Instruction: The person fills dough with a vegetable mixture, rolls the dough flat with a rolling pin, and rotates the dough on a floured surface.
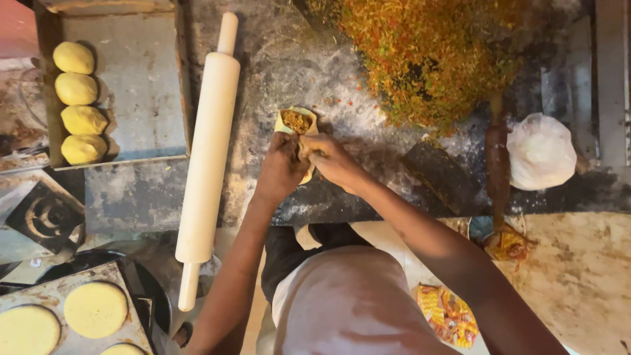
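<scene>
One pastry: a filled dough cone (297, 125), open end up, orange-brown filling showing, held above the floured bench (296, 66).
Fingers: left hand (281, 167) wraps the cone's lower part; right hand (332, 160) pinches its right edge; both closed on the dough.
Filling heap: one mound of chopped mix (427, 59), just beyond.
Rolling pin: one (207, 151), left of the hands.
Dough balls: four (77, 89) in a tray.
Flat rounds: three (95, 309), lower left.

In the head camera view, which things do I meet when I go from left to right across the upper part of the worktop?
Dough balls → rolling pin → filled dough piece held in the left hand and right hand → pile of chopped filling → white bag.
</scene>
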